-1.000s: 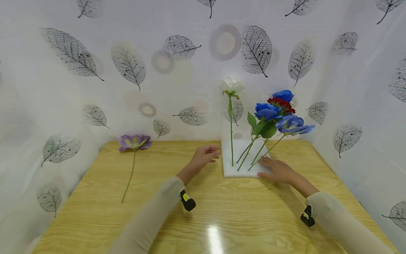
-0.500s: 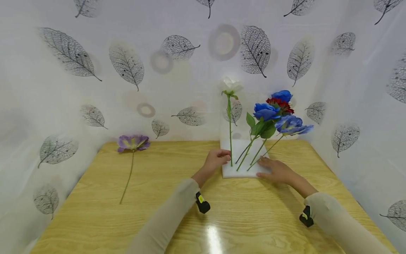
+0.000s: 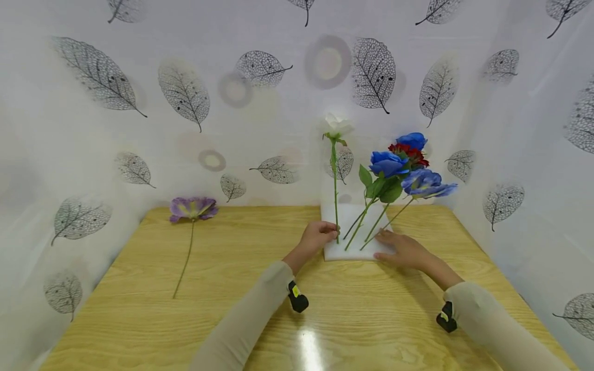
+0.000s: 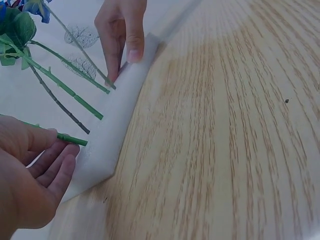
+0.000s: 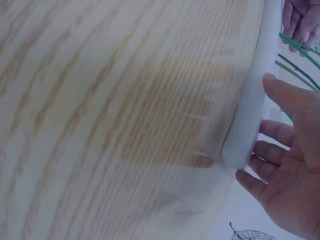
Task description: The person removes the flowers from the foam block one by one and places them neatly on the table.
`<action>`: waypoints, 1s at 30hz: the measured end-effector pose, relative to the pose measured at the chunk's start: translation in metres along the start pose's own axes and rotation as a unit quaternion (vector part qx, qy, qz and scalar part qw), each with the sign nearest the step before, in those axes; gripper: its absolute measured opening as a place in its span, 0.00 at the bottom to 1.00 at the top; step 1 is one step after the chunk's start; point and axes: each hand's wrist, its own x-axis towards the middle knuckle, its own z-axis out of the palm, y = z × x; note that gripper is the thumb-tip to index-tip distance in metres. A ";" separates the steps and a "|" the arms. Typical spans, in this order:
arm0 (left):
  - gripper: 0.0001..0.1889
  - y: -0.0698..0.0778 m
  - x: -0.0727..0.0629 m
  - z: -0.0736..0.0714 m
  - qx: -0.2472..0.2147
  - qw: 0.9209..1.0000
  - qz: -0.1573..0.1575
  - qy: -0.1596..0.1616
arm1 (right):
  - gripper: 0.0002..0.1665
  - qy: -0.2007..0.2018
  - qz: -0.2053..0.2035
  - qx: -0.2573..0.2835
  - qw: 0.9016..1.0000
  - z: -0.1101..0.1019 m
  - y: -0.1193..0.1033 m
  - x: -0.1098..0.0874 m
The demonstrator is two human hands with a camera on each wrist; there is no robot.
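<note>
A white rose (image 3: 337, 126) stands upright on a slab of white foam (image 3: 345, 211). My left hand (image 3: 317, 236) pinches its green stem low down, between thumb and fingers, close over the foam; the left wrist view shows the stem's cut end (image 4: 80, 140) poking past the fingertips. My right hand (image 3: 403, 250) rests against the slab's right front corner, fingers spread and fairly straight, thumb at the front edge (image 5: 240, 130). Beside the rose, blue roses (image 3: 389, 164), a dark red flower (image 3: 410, 154) and a blue-violet flower (image 3: 427, 184) lean right on their stems.
A purple flower (image 3: 193, 208) with a long thin stem lies on the wooden table (image 3: 241, 247) to the left. Behind the table hangs a white curtain (image 3: 278, 123) printed with leaf skeletons.
My left hand has moved right, from beside the foam to the white rose's stem, and its fingers have closed on it. The right hand has stayed at the slab's corner.
</note>
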 end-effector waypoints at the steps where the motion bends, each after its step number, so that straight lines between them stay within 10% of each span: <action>1: 0.09 0.001 -0.001 0.000 0.006 1.000 0.002 0.001 | 0.40 0.000 0.001 0.000 1.000 0.000 0.000 0.000; 30: 0.05 0.006 -0.001 0.008 0.041 0.998 0.011 0.042 | 0.39 0.008 -0.006 -0.003 1.000 0.000 -0.001 -0.001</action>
